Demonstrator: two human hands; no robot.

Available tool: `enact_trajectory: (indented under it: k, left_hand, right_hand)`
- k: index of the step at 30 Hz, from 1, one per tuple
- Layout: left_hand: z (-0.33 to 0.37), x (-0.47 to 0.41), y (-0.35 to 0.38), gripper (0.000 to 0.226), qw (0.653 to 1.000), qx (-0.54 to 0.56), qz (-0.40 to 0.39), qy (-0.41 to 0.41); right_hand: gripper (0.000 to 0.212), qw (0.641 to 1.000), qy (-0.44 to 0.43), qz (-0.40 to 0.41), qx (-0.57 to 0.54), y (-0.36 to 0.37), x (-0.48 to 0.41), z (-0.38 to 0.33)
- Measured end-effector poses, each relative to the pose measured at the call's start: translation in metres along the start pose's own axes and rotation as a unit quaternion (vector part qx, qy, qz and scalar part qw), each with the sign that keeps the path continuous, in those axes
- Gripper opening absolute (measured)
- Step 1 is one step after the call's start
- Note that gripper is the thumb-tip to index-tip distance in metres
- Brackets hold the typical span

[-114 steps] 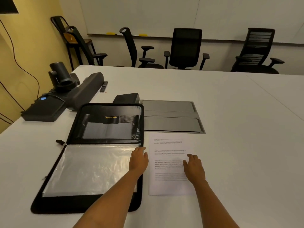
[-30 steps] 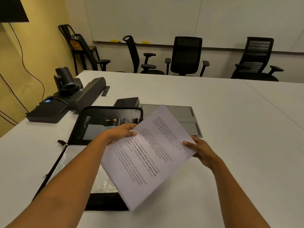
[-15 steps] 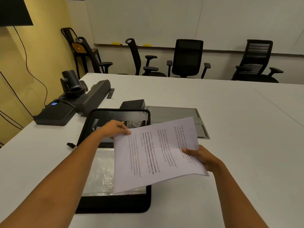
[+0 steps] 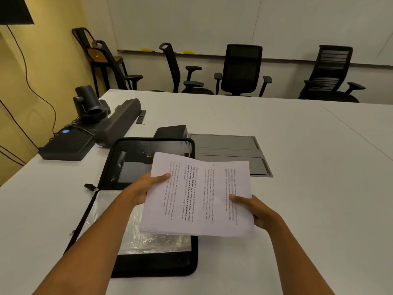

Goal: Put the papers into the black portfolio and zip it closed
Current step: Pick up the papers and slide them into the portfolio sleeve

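Note:
A thin stack of white printed papers [image 4: 200, 199] hangs in the air, turned sideways, over the right part of the open black portfolio [image 4: 148, 262]. My left hand [image 4: 146, 187] grips the papers' left edge, thumb on top. My right hand [image 4: 253, 208] holds their right edge. The portfolio lies flat on the white table [image 4: 308, 188], its lid half [image 4: 136, 158] further away and a shiny clear plastic sleeve [image 4: 148, 237] on the near half. Its zipper pull [image 4: 90, 186] sticks out at the left hinge.
A grey recessed cable panel [image 4: 231, 150] lies right of the portfolio. A small black box [image 4: 171, 131] sits behind it. At the far left stand a camera [image 4: 89, 103], a dark speaker bar [image 4: 119, 124] and a black device with a blue light [image 4: 66, 143]. Office chairs line the far wall.
Both hands lifted the papers off the table right of the portfolio, turned them sideways and carried them left, over the open portfolio. In the last half second the sheets levelled out.

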State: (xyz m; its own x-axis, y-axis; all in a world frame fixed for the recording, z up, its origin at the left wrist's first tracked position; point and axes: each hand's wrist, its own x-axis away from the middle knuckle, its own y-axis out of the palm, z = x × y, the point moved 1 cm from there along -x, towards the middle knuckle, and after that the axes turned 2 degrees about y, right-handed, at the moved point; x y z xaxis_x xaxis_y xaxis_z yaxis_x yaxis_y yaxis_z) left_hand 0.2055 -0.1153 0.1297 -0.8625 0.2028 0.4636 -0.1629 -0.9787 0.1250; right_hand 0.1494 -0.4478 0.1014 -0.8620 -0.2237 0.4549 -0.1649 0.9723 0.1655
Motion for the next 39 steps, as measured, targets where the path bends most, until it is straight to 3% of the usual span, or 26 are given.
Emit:
enact_trajectory:
  k: [7, 17, 24, 27, 31, 33, 35, 39]
  left_hand:
    - [0.001, -0.014, 0.020, 0.034, 0.994, -0.030, 0.090, 0.047]
    - [-0.007, -0.014, 0.038, 0.029, 0.991, 0.020, 0.061, 0.114]
    - [-0.014, -0.013, 0.044, 0.031, 0.991, 0.003, 0.078, 0.110]
    - [-0.017, -0.017, 0.046, 0.028, 0.986, -0.013, 0.126, 0.109]
    - [-0.027, -0.026, 0.051, 0.033, 0.964, -0.089, 0.233, 0.094]
    - [-0.037, -0.026, 0.056, 0.032, 0.947, -0.156, 0.266, 0.088]
    - [-0.053, -0.024, 0.064, 0.031, 0.917, -0.267, 0.289, 0.068]
    - [-0.087, -0.021, 0.086, 0.044, 0.847, -0.452, 0.281, 0.002]
  right_hand:
    - [0.035, 0.996, -0.036, 0.068, 0.045, -0.011, -0.007, -0.012]
    - [0.036, 0.996, -0.069, 0.058, 0.027, -0.032, -0.009, -0.014]
    - [0.031, 0.995, -0.075, 0.062, 0.018, -0.034, -0.015, -0.008]
    - [0.027, 0.994, -0.093, 0.057, 0.022, -0.037, -0.015, -0.011]
    - [0.038, 0.990, -0.128, 0.065, -0.012, -0.049, -0.011, -0.018]
    - [0.032, 0.984, -0.146, 0.095, -0.037, -0.059, -0.011, -0.019]
    - [0.020, 0.977, -0.157, 0.126, -0.066, -0.068, -0.011, -0.017]
    - [0.021, 0.972, -0.151, 0.160, -0.085, -0.077, -0.011, -0.013]
